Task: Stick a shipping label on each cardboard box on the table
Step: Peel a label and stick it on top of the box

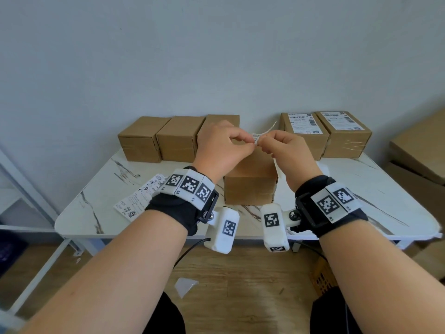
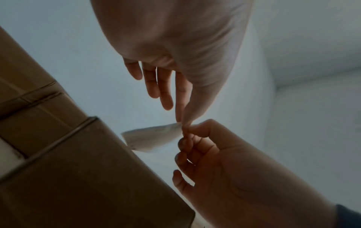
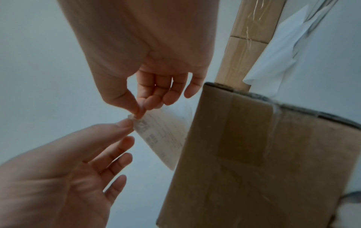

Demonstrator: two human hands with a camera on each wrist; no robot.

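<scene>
Both hands meet above a plain cardboard box (image 1: 250, 184) near the table's front. Between them is a white shipping label (image 1: 258, 136), held at one corner. My left hand (image 1: 250, 144) pinches that corner with thumb and forefinger, and my right hand (image 1: 261, 143) pinches it right beside. The left wrist view shows the label (image 2: 152, 138) hanging past the box (image 2: 78, 169), with the left hand (image 2: 182, 121) above the right hand (image 2: 187, 131). In the right wrist view the printed label (image 3: 162, 135) hangs beside the box (image 3: 254, 154), pinched by the right hand (image 3: 139, 113) and the left hand (image 3: 126, 125).
Three plain boxes (image 1: 180, 138) stand in a row at the back left; two labelled boxes (image 1: 303, 131) stand at the back right. Loose labels (image 1: 142, 196) lie on the marble table (image 1: 96, 213) at the left. White backing paper (image 1: 322, 167) lies behind my right wrist.
</scene>
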